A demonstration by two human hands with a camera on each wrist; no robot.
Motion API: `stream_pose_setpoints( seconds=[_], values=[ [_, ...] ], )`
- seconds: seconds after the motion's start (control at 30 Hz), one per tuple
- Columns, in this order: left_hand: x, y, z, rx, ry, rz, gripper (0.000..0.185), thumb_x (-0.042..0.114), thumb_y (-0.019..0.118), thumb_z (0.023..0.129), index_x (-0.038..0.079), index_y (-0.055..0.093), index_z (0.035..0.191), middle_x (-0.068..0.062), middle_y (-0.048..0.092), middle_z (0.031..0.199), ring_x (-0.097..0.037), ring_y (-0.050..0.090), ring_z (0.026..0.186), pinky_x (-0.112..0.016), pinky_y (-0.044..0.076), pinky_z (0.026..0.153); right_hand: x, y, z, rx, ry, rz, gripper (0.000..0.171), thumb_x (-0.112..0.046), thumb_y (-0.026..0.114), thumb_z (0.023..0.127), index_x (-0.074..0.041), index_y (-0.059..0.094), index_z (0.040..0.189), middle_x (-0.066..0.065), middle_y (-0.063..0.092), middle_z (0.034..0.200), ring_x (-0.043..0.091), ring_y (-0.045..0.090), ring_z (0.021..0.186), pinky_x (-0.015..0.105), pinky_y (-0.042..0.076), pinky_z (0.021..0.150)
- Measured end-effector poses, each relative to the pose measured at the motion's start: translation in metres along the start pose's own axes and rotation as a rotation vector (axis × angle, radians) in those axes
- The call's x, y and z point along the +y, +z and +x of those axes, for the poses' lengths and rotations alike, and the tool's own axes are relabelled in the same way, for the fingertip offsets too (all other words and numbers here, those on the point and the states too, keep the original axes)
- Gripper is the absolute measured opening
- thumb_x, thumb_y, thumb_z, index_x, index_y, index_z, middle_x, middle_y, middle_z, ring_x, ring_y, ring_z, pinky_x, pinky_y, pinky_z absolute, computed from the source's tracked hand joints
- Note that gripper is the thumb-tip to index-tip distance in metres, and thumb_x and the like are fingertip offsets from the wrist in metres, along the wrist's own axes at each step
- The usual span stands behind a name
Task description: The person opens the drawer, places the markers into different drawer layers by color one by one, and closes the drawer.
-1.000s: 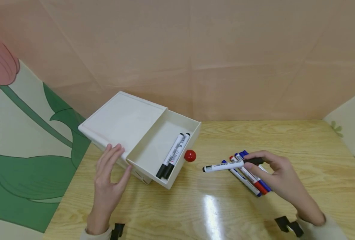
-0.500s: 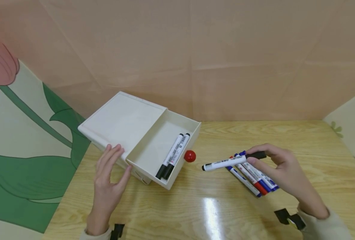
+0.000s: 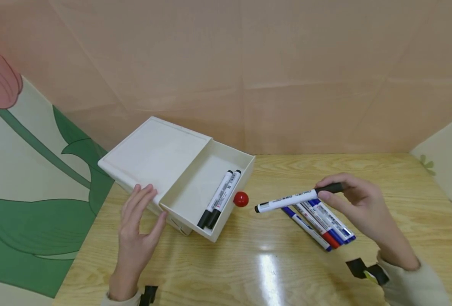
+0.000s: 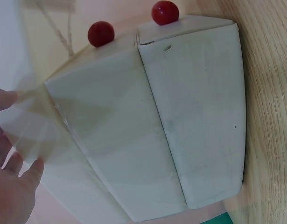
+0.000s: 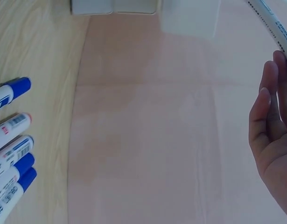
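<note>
The right hand pinches a black-capped marker by its cap end, fingers clamped on it, holding it above the counter right of centre in the head view. Just below it lies a row of blue and red markers. At centre left, the left hand rests with fingers straight and apart against the white box, whose open drawer holds two black markers beside a red knob.

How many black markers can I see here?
3. Two lie side by side in the open drawer: one and the other. The right hand holds the third by its cap above the table. Others may be hidden.
</note>
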State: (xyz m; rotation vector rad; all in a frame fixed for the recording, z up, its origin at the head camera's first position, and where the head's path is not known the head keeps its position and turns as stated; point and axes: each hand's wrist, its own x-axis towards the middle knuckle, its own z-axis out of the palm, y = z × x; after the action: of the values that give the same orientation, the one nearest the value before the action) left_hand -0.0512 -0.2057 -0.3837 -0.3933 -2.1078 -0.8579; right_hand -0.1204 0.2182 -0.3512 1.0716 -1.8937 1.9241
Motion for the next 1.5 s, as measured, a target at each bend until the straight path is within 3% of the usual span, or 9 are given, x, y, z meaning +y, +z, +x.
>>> stream_pose_setpoints(
  seconds=[0.53, 0.83, 1.0, 1.23, 1.5],
  values=[
    [0.0, 0.0, 0.0, 0.01, 0.008, -0.003, 0.049, 0.035, 0.06, 0.098, -0.004, 0.062, 0.129, -0.023, 0.059, 0.135, -0.034, 0.041, 0.142, -0.035, 0.028, 0.126, -0.005, 0.014, 0.026, -0.006, -0.067, 0.121, 0.02, 0.02, 0.062, 0.084, 0.012, 0.066, 0.103, 0.009, 0.075, 0.101, 0.013, 0.069, 0.091, 0.016, 0.057, 0.078],
    [-0.001, 0.001, 0.0, 0.02, 0.023, -0.001, 0.049, 0.034, 0.061, 0.097, -0.005, 0.062, 0.127, -0.024, 0.06, 0.134, -0.034, 0.042, 0.141, -0.036, 0.029, 0.126, -0.01, 0.02, 0.04, -0.024, 0.07, -0.008, 0.013, 0.006, 0.065, 0.09, 0.008, 0.066, 0.103, -0.004, 0.073, 0.101, 0.007, 0.067, 0.088, 0.014, 0.058, 0.077],
    [-0.001, 0.001, 0.0, 0.018, 0.023, 0.001, 0.049, 0.034, 0.061, 0.098, -0.005, 0.062, 0.128, -0.024, 0.06, 0.135, -0.034, 0.042, 0.142, -0.035, 0.029, 0.125, -0.008, 0.024, 0.045, -0.023, 0.084, 0.037, 0.017, 0.014, 0.061, 0.088, 0.007, 0.066, 0.103, 0.0, 0.073, 0.101, 0.009, 0.067, 0.088, 0.016, 0.058, 0.077],
    [-0.002, 0.001, -0.001, 0.02, 0.023, -0.002, 0.048, 0.032, 0.061, 0.097, -0.004, 0.062, 0.128, -0.024, 0.06, 0.135, -0.034, 0.041, 0.142, -0.036, 0.029, 0.126, -0.004, 0.033, 0.055, -0.03, 0.106, 0.054, 0.016, -0.003, 0.069, 0.091, 0.004, 0.068, 0.105, 0.005, 0.072, 0.1, 0.012, 0.066, 0.086, 0.017, 0.058, 0.074],
    [-0.002, 0.001, 0.0, 0.025, 0.031, -0.013, 0.046, 0.027, 0.063, 0.094, -0.005, 0.062, 0.127, -0.024, 0.06, 0.134, -0.033, 0.042, 0.142, -0.038, 0.029, 0.125, -0.004, 0.042, 0.069, -0.072, 0.176, -0.09, 0.021, 0.013, 0.062, 0.088, 0.0, 0.069, 0.104, -0.002, 0.072, 0.097, 0.01, 0.064, 0.08, 0.017, 0.056, 0.069]
  ],
)
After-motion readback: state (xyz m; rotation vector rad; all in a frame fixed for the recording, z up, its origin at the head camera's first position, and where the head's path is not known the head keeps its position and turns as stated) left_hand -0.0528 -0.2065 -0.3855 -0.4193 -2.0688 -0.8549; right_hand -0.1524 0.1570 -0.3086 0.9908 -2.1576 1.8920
